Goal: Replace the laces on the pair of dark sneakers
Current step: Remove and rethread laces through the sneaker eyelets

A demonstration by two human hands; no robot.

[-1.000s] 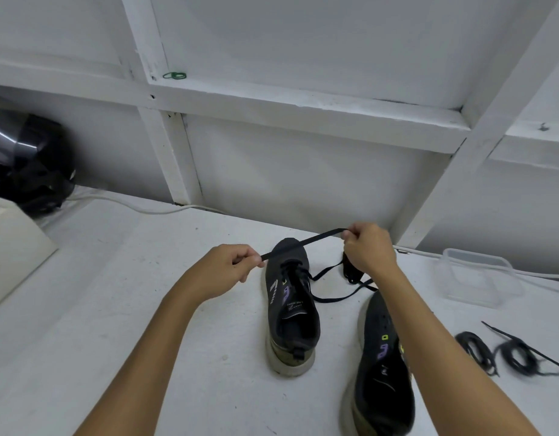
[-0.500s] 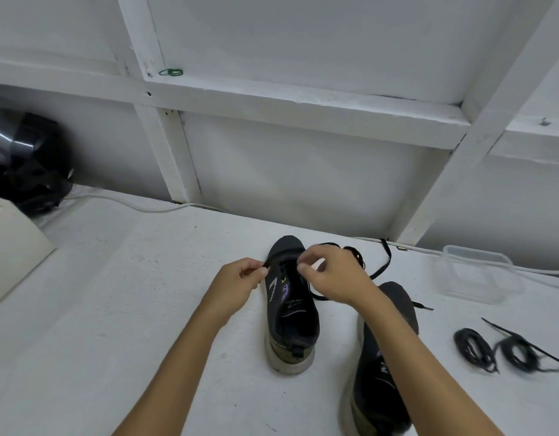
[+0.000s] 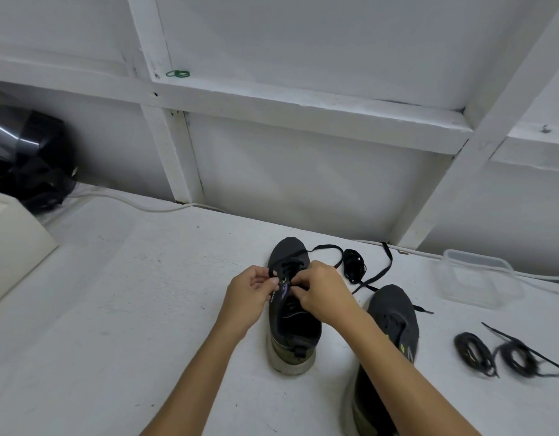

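Observation:
Two dark sneakers stand on a white table, toes pointing away from me. The left sneaker (image 3: 289, 328) has a black lace (image 3: 371, 278) threaded near its toe; the lace trails off to the right behind it. My left hand (image 3: 250, 297) pinches the lace at the shoe's left eyelets. My right hand (image 3: 322, 294) pinches it over the tongue. The right sneaker (image 3: 394, 316) lies under my right forearm, without a lace in its visible eyelets. Two coiled black laces (image 3: 504, 354) lie at the right.
A clear plastic container (image 3: 479, 281) sits at the back right. A small black bundle (image 3: 353, 265) lies behind the shoes. A black helmet (image 3: 26, 158) and a cream box (image 3: 10, 243) are at the far left. A white cable (image 3: 130, 202) runs along the wall.
A second ago both hands held the lace stretched taut above the left sneaker. They have come down and together onto its eyelets, and the lace's free length now lies slack on the table.

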